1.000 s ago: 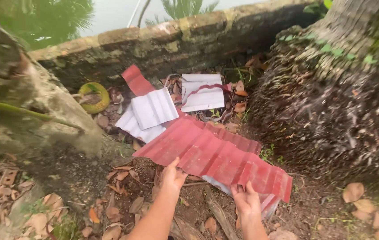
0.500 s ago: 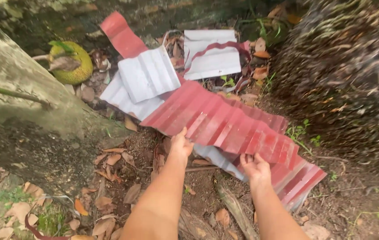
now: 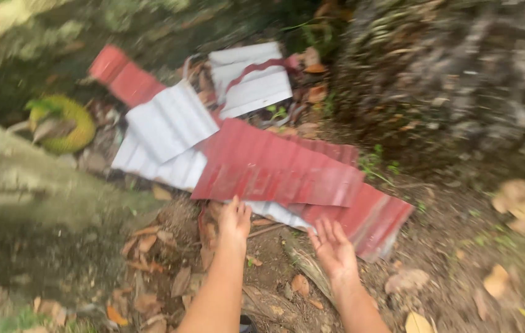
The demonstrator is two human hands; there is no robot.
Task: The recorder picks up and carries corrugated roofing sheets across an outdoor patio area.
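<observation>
Reaching with loose, spread fingers, left hand (image 3: 234,221) touches the red corrugated sheet (image 3: 275,169); right hand (image 3: 333,245) hovers empty.

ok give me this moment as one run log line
left hand: open, at near edge of red corrugated sheet | right hand: open, just short of sheet | white sheets behind | ground: dry leaves

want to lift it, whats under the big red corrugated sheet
Under the red corrugated sheet, a pale sheet and another red sheet stick out. Anything beneath its middle is covered.
</observation>
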